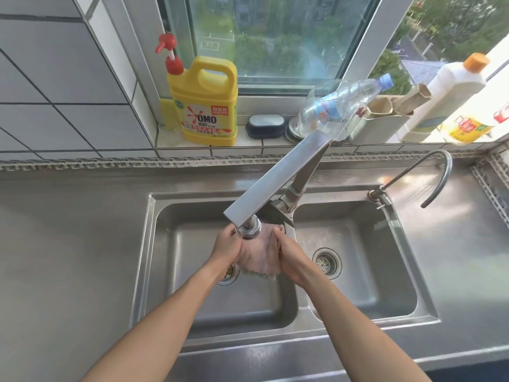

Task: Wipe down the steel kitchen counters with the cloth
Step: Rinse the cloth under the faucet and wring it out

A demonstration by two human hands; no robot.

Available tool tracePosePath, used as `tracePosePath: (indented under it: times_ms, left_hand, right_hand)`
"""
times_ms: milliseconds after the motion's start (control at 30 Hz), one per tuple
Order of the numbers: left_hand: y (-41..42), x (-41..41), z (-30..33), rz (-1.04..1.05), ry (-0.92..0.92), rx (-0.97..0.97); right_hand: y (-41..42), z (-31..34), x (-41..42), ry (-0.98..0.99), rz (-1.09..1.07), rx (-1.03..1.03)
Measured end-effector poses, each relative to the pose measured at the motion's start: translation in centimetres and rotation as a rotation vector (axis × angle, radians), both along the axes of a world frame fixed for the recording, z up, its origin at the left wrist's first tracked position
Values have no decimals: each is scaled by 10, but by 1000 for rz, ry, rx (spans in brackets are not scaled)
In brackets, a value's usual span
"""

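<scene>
Over the left basin of the double sink [154,244], the left hand [226,248] and right hand [292,260] clamp a bunched pale cloth [257,257] between them, just under the faucet head [249,228]. Steel bench [68,230] surrounds the sink. Far on the sill stands a yellow detergent jug [205,106].

Yellow detergent jug [205,106]: "OMO" in white letters on its red and orange label; the smaller print is unreadable.
Clear plastic bottle [340,106]: partial lettering, roughly "neisen", uncertain.
Other labels: illegible.
</scene>
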State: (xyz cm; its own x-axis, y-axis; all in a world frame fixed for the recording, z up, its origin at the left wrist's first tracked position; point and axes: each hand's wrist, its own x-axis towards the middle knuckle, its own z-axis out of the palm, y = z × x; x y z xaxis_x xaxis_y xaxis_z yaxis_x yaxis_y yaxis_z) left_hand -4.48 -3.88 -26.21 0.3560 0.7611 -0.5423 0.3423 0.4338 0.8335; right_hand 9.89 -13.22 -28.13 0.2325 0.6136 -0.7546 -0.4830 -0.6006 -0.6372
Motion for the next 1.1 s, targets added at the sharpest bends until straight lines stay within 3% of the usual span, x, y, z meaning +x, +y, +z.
tracePosePath:
  times_ms: [100,233,533,700,1000,1100]
  left_hand:
    - [5,-1,6,-69,-6,54]
    - [10,-14,8,-6,-45,96]
    - [18,-58,-5,206,-103,83]
    - [23,-68,-7,318,-105,45]
    - [25,-71,-6,332,-89,20]
    - [18,-55,-4,263,-129,-24]
  right_hand:
    - [3,0,-1,46,-5,-64]
    - [15,6,-11,8,62,-116]
    - [41,14,-35,-131,70,4]
    - [49,25,-42,-86,89,105]
    - [52,31,-34,-101,143,101]
    - [43,32,-23,-107,63,83]
